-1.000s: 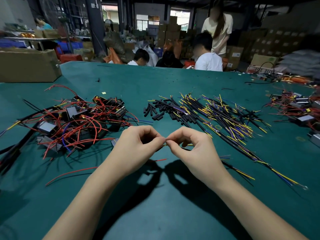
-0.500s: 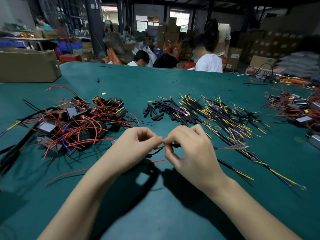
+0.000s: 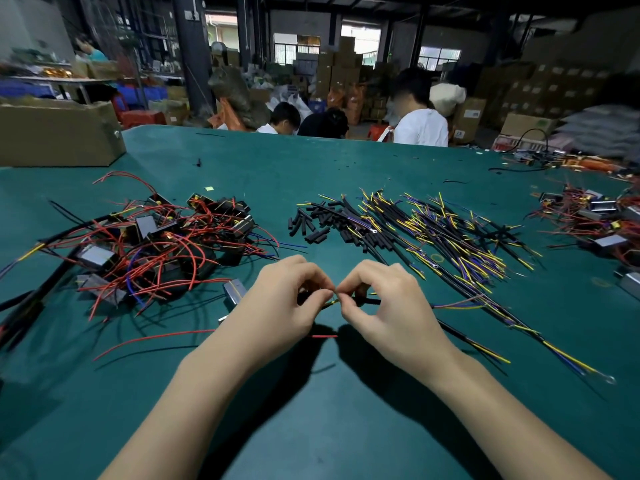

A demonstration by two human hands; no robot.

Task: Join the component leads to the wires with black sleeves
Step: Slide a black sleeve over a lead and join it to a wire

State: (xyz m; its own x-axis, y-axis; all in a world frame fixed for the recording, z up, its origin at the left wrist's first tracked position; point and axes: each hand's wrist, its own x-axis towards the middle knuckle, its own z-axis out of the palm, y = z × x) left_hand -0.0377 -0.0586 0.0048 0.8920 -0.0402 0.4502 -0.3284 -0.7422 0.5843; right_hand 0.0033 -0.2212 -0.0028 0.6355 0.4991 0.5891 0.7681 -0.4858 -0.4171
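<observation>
My left hand [image 3: 277, 303] and my right hand [image 3: 388, 306] meet fingertip to fingertip just above the green table [image 3: 329, 427]. Between them they pinch thin bare wire ends, a yellow strand showing at the joint. A black sleeve [image 3: 367, 301] runs off to the right behind my right fingers. A small metal component [image 3: 234, 293] lies just left of my left hand, and its red lead [image 3: 156, 338] trails across the table. A pile of sleeved yellow and purple wires [image 3: 450, 244] lies ahead to the right. Loose short black sleeves [image 3: 311, 225] lie beside it.
A tangle of components with red leads [image 3: 149, 251] covers the left of the table. More components [image 3: 595, 220] sit at the far right edge. A cardboard box [image 3: 59, 133] stands at the back left. Several people sit beyond the table's far edge.
My fingertips have kept working at the same joint; my right hand rolled from over the wire back to a fingertip pinch. The person standing at the back has gone from view.
</observation>
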